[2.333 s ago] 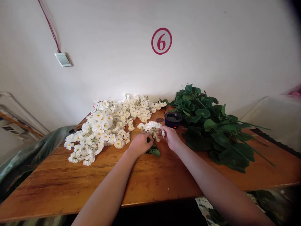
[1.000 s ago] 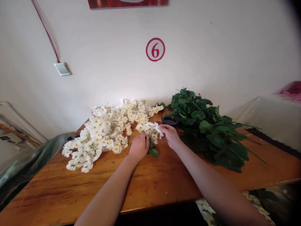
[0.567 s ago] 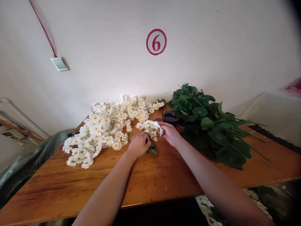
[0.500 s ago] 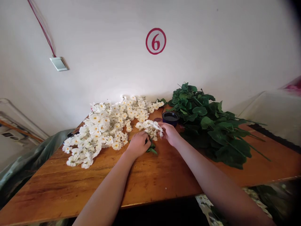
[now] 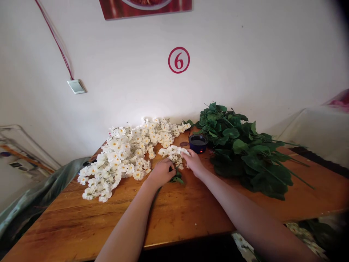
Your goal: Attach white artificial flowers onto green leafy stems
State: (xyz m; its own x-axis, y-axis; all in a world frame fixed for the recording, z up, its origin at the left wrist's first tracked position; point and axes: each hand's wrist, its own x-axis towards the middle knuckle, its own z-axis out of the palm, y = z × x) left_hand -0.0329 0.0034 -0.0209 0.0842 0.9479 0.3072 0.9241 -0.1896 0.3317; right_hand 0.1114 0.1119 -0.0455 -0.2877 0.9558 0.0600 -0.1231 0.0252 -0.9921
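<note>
At the middle of the table lies a small spray of white artificial flowers (image 5: 174,153) with green leaves (image 5: 177,178) at its near end. My left hand (image 5: 163,172) is closed around the stem of this spray, just above the leaves; the stem itself is mostly hidden under the fingers. On the other side, my right hand (image 5: 194,161) pinches white petals at the spray's right edge. Just behind the right hand stands a small dark blue pot (image 5: 198,143) with a red light on its front.
A heap of white flowers (image 5: 117,153) covers the table's left and back. To the right lies a pile of green leaf stems (image 5: 245,156), some jutting toward the right edge. The wooden table (image 5: 174,214) meets a white wall. More flowers (image 5: 302,233) show below the front edge.
The view has tilted up, so a picture's lower edge now shows on the wall. Both hands stay on the spray; the right fingers have shifted slightly on the petals.
</note>
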